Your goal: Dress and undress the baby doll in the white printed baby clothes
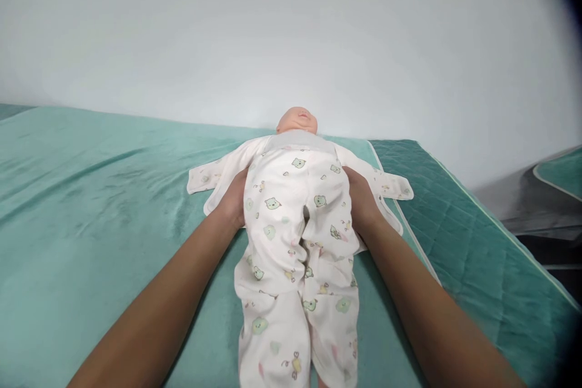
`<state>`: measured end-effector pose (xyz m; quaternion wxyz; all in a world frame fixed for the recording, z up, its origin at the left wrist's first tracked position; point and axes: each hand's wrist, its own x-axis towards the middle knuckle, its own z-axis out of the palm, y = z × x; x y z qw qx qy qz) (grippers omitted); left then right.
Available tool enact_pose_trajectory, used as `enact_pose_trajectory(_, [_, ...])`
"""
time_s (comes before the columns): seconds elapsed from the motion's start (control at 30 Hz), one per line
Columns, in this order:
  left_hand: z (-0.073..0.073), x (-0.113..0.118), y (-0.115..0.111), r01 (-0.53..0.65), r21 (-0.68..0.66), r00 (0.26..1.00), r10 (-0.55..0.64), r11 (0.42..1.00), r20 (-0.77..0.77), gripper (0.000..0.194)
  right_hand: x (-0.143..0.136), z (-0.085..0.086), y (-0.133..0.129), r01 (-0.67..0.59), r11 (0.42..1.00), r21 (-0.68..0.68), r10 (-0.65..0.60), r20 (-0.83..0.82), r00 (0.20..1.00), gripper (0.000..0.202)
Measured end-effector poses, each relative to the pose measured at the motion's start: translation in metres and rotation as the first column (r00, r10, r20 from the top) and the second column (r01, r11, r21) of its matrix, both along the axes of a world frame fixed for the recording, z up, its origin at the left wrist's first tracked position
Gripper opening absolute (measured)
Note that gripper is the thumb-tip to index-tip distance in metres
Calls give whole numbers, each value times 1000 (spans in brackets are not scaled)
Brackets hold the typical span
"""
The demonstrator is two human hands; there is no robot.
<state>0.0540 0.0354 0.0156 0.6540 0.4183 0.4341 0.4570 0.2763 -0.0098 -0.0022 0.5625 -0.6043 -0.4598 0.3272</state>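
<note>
A baby doll lies on its back, its head toward the wall. It wears white patterned pants pulled up to a grey waistband, and a pale jacket whose sleeves spread out to both sides. My left hand is at the left side of the doll's hips, its fingers hidden behind the pants and jacket. On the opposite side, my right hand touches the pants, with its fingers hidden too. Both pant legs stretch toward me, and a bit of skin-coloured foot shows at the bottom edge.
A smooth green sheet lies under the doll. Darker quilted green padding shows on the right. Behind stands a white wall. Another green-topped surface is at the far right.
</note>
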Motion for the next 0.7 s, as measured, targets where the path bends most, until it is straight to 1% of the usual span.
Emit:
enact_pose_trajectory(0.07, [1, -1, 2, 21, -30, 1000, -21, 999, -5, 10, 5, -7, 4, 30, 1000, 4, -30, -78, 996, 28])
enact_pose_trajectory(0.1, [1, -1, 2, 39, -44, 999, -39, 998, -5, 13, 8, -9, 5, 53, 998, 15, -51, -85, 995, 29])
enact_pose_trajectory(0.17, [3, -2, 3, 39, -27, 999, -40, 999, -26, 20, 12, -12, 7, 105, 992, 63, -103, -25, 994, 28])
enact_pose_trajectory(0.23, [3, -5, 4, 71, 15, 996, -70, 997, -60, 27, 14, -10, 8, 122, 984, 127, -129, 53, 990, 25])
enact_pose_trajectory(0.3, [3, -9, 6, 99, 85, 987, -87, 991, -139, 32, 12, -6, 8, 101, 979, 176, -118, 88, 989, 23])
enact_pose_trajectory(0.33, [3, -11, 7, 89, 135, 978, -60, 987, -201, 33, 11, -4, 8, 86, 977, 195, -105, 93, 990, 22])
enact_pose_trajectory(0.37, [3, -14, 8, 56, 198, 962, 0, 979, -275, 32, 10, -2, 8, 69, 975, 212, -90, 92, 992, 20])
enact_pose_trajectory(0.4, [3, -15, 10, 8, 273, 933, 91, 962, -349, 31, 10, 0, 9, 52, 972, 230, -74, 88, 993, 18])
enact_pose_trajectory(0.47, [4, -17, 12, -80, 435, 843, 294, 897, -451, 24, 8, 3, 9, 9, 966, 257, -33, 92, 995, 15])
enact_pose_trajectory(0.5, [6, -17, 12, -97, 503, 802, 367, 859, -471, 22, 8, 5, 10, -20, 965, 263, -7, 100, 995, 15])
enact_pose_trajectory(0.53, [8, -17, 13, -92, 556, 777, 409, 826, -479, 20, 8, 7, 10, -48, 964, 262, 20, 109, 994, 14])
enact_pose_trajectory(0.6, [14, -14, 14, -37, 631, 769, 425, 775, -478, 19, 8, 9, 11, -101, 963, 250, 71, 124, 990, 13])
enact_pose_trajectory(0.7, [25, -7, 20, 72, 690, 802, 369, 721, -469, 17, 9, 11, 13, -191, 955, 228, 164, 130, 978, 13])
